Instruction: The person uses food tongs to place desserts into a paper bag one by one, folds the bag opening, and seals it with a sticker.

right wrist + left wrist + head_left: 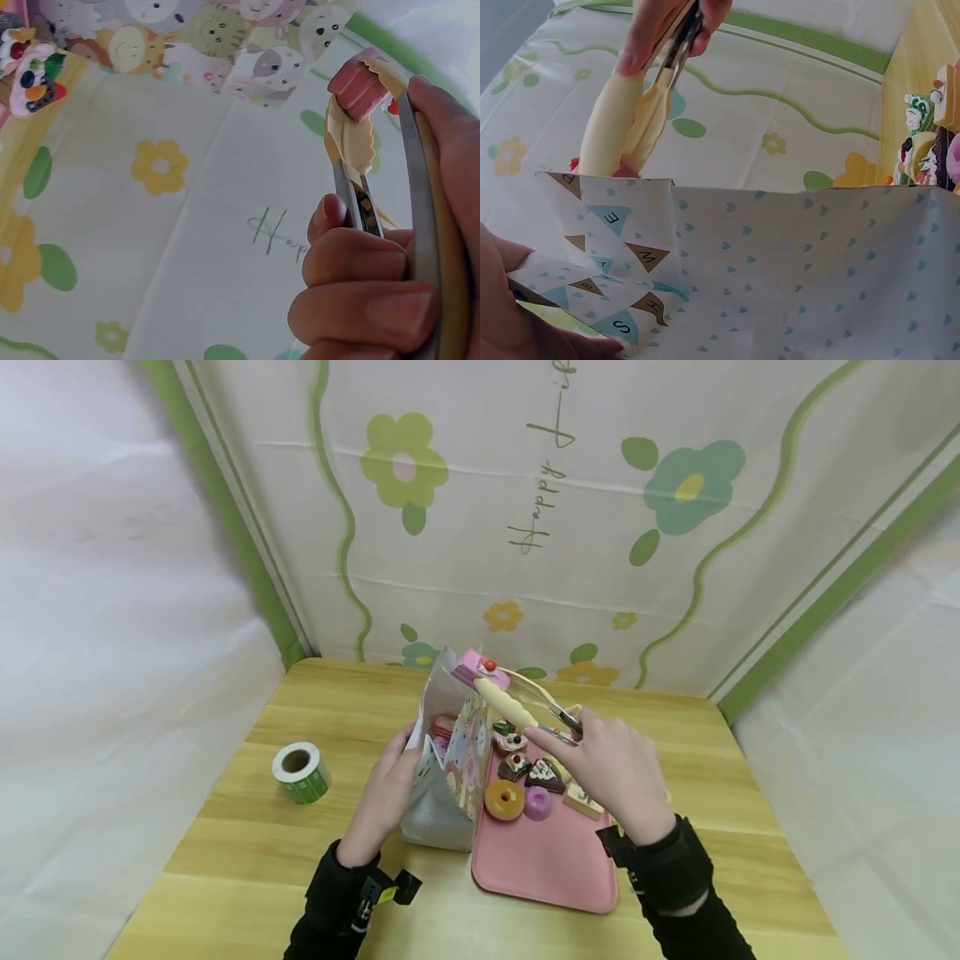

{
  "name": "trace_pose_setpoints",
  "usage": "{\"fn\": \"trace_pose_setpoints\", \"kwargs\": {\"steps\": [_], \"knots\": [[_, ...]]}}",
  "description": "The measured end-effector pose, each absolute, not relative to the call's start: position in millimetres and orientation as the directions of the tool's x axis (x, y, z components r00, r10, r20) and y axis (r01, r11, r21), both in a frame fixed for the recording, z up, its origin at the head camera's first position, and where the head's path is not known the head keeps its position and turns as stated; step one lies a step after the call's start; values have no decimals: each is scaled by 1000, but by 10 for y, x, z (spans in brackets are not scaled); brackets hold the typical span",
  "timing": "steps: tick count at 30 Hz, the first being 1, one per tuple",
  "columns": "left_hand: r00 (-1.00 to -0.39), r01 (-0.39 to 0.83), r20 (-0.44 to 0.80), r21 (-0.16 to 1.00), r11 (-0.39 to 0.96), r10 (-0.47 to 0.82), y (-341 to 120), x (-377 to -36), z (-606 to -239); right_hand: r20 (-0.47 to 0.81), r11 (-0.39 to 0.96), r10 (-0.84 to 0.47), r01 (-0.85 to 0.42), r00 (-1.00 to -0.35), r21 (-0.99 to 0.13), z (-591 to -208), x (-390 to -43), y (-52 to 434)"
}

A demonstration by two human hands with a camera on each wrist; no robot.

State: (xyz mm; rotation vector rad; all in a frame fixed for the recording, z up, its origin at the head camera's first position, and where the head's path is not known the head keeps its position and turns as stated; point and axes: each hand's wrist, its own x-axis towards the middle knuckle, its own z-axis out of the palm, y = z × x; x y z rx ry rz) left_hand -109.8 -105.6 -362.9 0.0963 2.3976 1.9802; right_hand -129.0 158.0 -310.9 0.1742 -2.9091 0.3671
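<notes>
My right hand (592,758) grips cream-tipped metal tongs (517,700), which pinch a pink toy cake slice (476,668) with a red cherry just above the mouth of a patterned paper bag (450,768). In the right wrist view the pink slice (358,88) sits clamped between the tongs' scalloped tips (346,142). My left hand (393,777) holds the bag's left edge and keeps it open; pink pieces show inside. From the left wrist, the tongs (626,124) hover over the bag's rim (607,180).
A pink tray (547,864) lies right of the bag with several toy desserts, among them an orange donut (504,799) and a purple piece (537,802). A green tape roll (300,772) sits at the left of the wooden table (247,843). Fabric walls enclose the table.
</notes>
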Motion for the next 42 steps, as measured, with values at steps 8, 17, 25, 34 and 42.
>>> {"fn": "trace_pose_setpoints", "kwargs": {"steps": [8,17,25,34,42], "knots": [[-998,33,20,980,196,64,-1059,-1088,-3654,272,965,-207,-242,-940,-101,-2993,-1439,1405],[-999,10,1,977,214,43,-1068,-1087,-3648,338,923,-385,-367,-859,118,-2629,-1517,1365],[-999,-4,-12,975,222,33,-1054,-1096,-3649,328,869,-494,-450,-805,204,-2359,-1543,1295],[-999,3,-8,978,210,49,-1052,-1109,-3654,285,865,-501,-457,-818,208,-2270,-1539,1252],[-999,-4,-14,976,219,45,-1053,-1120,-3660,278,859,-508,-456,-815,232,-2271,-1560,1248]]}}
